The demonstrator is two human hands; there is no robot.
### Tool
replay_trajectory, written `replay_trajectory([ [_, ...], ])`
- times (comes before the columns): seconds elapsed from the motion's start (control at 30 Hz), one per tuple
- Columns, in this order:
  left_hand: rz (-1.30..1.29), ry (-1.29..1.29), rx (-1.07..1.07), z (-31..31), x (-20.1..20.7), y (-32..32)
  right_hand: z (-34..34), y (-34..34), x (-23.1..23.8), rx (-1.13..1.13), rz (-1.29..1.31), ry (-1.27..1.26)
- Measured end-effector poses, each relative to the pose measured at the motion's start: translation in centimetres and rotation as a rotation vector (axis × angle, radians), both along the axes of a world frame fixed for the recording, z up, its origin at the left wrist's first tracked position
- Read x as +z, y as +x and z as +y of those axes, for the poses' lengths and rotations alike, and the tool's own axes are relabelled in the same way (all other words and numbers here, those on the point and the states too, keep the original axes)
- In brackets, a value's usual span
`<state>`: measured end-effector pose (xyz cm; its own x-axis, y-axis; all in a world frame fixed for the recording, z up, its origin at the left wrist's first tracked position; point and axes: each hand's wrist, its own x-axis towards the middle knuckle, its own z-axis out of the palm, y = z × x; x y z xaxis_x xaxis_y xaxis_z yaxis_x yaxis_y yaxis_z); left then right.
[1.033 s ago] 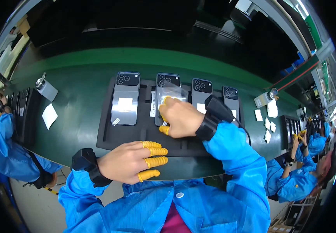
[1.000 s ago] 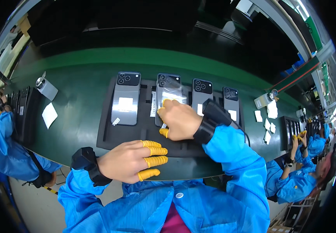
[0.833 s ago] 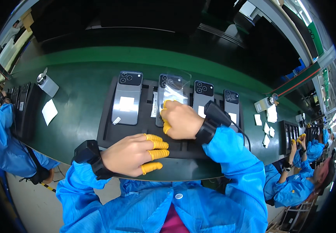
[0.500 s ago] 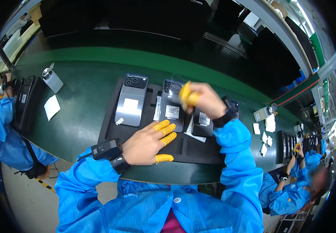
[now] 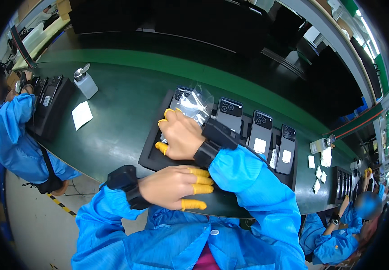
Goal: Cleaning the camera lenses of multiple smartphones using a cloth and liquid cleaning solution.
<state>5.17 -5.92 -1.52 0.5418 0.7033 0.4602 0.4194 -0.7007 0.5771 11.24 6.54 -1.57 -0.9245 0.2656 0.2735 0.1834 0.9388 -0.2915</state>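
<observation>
Several dark grey phones lie camera-side up in a black tray (image 5: pixel 146 155). My right hand (image 5: pixel 183 135) reaches across over the leftmost phone (image 5: pixel 182 93), covering most of it. Its fingers, in yellow finger cots, are bent around clear plastic film (image 5: pixel 200 104), which spreads beyond the knuckles; the exact grip is partly hidden. Just below, my left hand (image 5: pixel 172 186) hovers by the tray's near edge with yellow-capped fingers stretched out and nothing in them. To the right are the second phone (image 5: pixel 230 120), the third phone (image 5: pixel 261 130) and the rightmost phone (image 5: pixel 287 146).
A pump bottle (image 5: pixel 85 84) and a white wipe (image 5: pixel 82 114) are at left on the green table (image 5: pixel 118 117). Another pump bottle (image 5: pixel 320 145) stands at right near crumpled wipes (image 5: pixel 326 157). Co-workers in blue sit on both sides, with black trays (image 5: pixel 53 108) beside them.
My right hand has moved left with the film, from the second phone to the leftmost one. My left hand has drawn back toward the near table edge. The view has shifted.
</observation>
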Motion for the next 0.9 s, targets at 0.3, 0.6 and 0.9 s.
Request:
replay_trajectory([
  [0.3,-0.103,-0.071,0.299,-2.3,1.4,-4.0,1.0,0.5,0.0,0.063,-0.121,-0.089],
  [0.6,0.118,-0.019,0.953,-0.3,-1.6,-5.4,1.7,1.3,1.0,0.087,-0.112,-0.156],
  [0.9,0.07,0.018,0.999,1.6,-2.2,-3.5,1.6,2.4,-0.3,0.072,-0.079,-0.164],
])
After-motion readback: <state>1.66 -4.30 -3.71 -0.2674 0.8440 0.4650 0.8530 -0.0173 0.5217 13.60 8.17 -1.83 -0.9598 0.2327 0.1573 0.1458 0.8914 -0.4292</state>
